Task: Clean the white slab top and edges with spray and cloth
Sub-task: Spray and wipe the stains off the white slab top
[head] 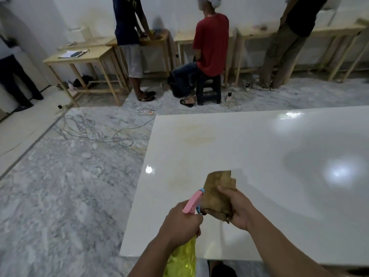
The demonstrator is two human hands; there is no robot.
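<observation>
The glossy white slab (249, 156) fills the right half of the head view, its near left corner just below my hands. A faint yellowish stain shows near its far left part. My left hand (180, 220) grips a spray bottle (184, 254) with a yellow body and a pink head, the nozzle pointing at the cloth. My right hand (237, 208) holds a crumpled brown cloth (217, 190) up above the slab's near left area, right in front of the nozzle.
Grey marble floor (69, 186) lies to the left, with loose cables (119, 136) and a power strip (146, 112) near the slab's far corner. Wooden tables (83, 58) line the back wall. Several people stand or sit there, one on a dark stool (208, 90).
</observation>
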